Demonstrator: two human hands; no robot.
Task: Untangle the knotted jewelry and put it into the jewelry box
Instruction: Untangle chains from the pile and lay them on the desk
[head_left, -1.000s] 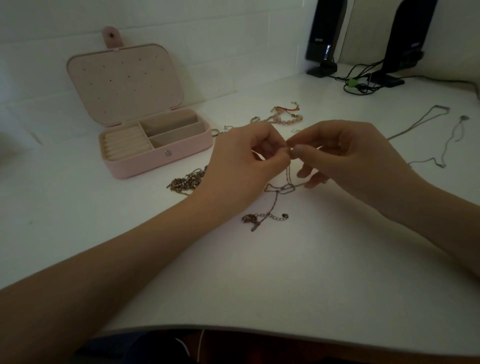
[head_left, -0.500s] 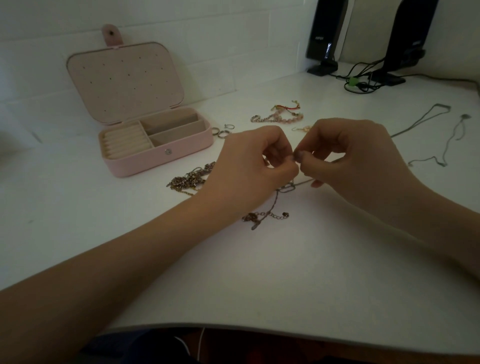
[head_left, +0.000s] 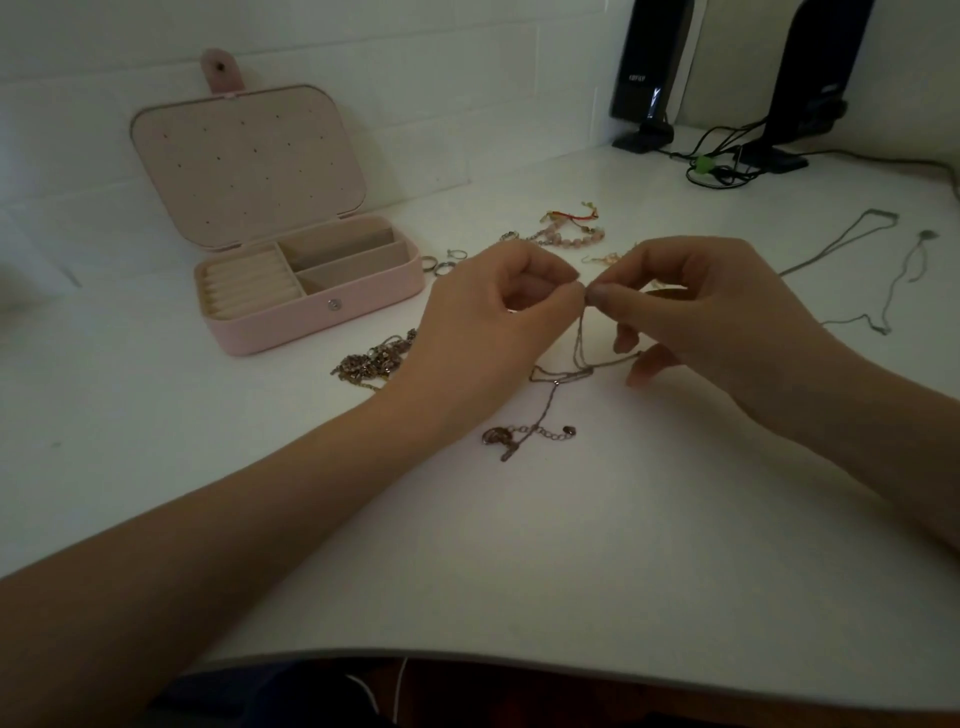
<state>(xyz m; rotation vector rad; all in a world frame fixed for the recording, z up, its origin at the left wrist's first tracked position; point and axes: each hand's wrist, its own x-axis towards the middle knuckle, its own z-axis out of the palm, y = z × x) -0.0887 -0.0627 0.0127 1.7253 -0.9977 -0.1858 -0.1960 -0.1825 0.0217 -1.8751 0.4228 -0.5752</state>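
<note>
A thin knotted chain necklace (head_left: 563, 375) hangs from my fingertips down to the white table, its clasp end and charm (head_left: 524, 436) lying near me. My left hand (head_left: 483, 327) and my right hand (head_left: 696, 312) meet above it, each pinching the chain between thumb and forefinger. The pink jewelry box (head_left: 317, 317) stands open at the left, its lid propped up and its compartments bare. A tangled heap of darker chain (head_left: 371, 361) lies between the box and my left wrist.
Rings (head_left: 441, 262), a pink beaded bracelet with red cord (head_left: 569, 231) and earrings (head_left: 605, 258) lie behind my hands. Two thin silver chains (head_left: 878, 275) stretch out at the right. Black speakers (head_left: 652, 73) and cables (head_left: 719, 166) stand at the back right. The table edge (head_left: 467, 656) runs close to me.
Both hands have lifted a little, still pinching, and more of the chain now hangs visibly between the fingertips and the table.
</note>
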